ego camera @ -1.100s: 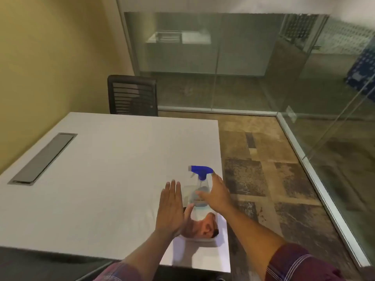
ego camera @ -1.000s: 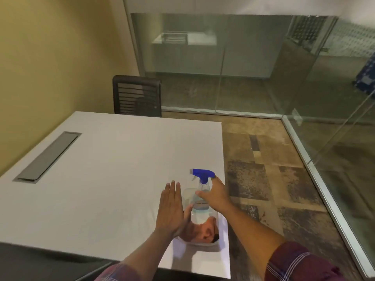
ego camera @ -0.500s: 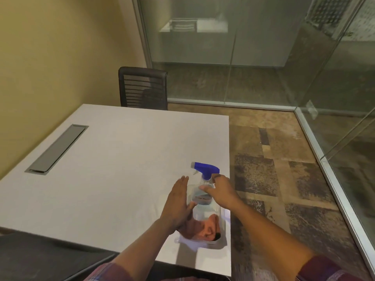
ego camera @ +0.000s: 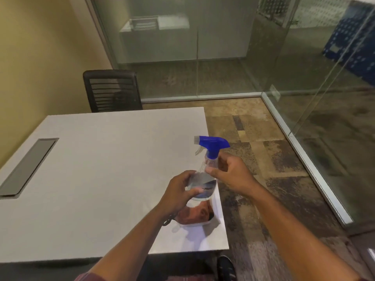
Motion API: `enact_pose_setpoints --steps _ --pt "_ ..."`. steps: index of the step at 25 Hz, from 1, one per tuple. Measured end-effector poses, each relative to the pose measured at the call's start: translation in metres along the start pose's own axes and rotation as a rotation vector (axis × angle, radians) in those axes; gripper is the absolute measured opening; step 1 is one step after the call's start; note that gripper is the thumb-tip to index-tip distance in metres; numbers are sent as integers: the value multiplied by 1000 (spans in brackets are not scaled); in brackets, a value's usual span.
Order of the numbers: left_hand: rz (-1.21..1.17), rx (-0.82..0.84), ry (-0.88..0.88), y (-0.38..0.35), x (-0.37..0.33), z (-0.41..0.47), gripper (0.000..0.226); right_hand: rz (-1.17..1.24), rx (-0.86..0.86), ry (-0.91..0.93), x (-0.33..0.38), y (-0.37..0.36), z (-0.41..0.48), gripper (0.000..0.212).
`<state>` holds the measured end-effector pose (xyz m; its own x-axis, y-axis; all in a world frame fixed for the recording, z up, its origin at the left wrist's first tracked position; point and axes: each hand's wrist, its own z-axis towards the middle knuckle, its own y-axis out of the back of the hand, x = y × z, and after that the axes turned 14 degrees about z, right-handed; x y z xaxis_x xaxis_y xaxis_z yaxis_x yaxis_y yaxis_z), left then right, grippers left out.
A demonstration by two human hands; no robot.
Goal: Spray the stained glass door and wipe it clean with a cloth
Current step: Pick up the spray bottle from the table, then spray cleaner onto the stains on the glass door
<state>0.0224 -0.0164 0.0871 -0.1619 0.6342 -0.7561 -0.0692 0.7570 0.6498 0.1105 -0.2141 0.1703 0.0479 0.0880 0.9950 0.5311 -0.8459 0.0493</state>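
Note:
A clear spray bottle [ego camera: 204, 180] with a blue trigger head is lifted off the white table [ego camera: 101, 169], held by both hands. My left hand [ego camera: 179, 192] wraps its lower body from the left. My right hand [ego camera: 231, 175] pinches its neck just under the blue head. Below the bottle a flat white printed item [ego camera: 195, 217] lies near the table's right edge. Glass walls [ego camera: 328, 98] run along the right and the back of the room; I cannot tell which panel is the door. No cloth is in view.
A black mesh chair [ego camera: 112, 91] stands at the table's far end. A grey cable hatch [ego camera: 28, 166] sits in the tabletop at left. A yellow wall closes the left side. Patterned carpet [ego camera: 263, 159] lies between table and glass. A dark shoe [ego camera: 226, 267] shows below the table edge.
The bottle stood on the table with my right hand on it and my left hand flat beside it. Now both hands grip it and it is raised above the table.

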Motion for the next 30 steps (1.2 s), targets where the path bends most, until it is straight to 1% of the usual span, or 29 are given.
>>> enact_pose_setpoints --steps 3,5,9,13,16,18,22,24,27,29,30 --pt "-6 81 -75 -13 -14 -12 45 192 -98 40 1 12 -39 40" --pt "-8 174 -132 -26 -28 -19 46 295 -154 45 -2 25 -67 46" --pt "-16 388 -253 -60 -65 -32 53 315 -177 78 2 56 -123 61" --pt "15 597 -360 -98 -109 -39 50 451 -225 169 6 94 -178 71" --pt "22 733 -440 -134 -150 -41 47 522 -229 238 9 130 -220 64" --pt "12 808 -472 -162 -178 -41 43 562 -262 261 10 157 -248 58" --pt "-16 951 -536 -229 -246 -43 47 590 -404 292 14 217 -307 34" --pt "-11 968 -575 -268 -282 -45 53 626 -484 300 14 253 -337 28" --pt "-7 1000 -666 -328 -337 -49 56 658 -597 322 13 310 -378 26" --pt "43 972 -758 -362 -381 -49 59 621 -702 345 11 348 -407 26" --pt "63 950 -809 -378 -403 -48 64 595 -764 353 10 365 -421 26"
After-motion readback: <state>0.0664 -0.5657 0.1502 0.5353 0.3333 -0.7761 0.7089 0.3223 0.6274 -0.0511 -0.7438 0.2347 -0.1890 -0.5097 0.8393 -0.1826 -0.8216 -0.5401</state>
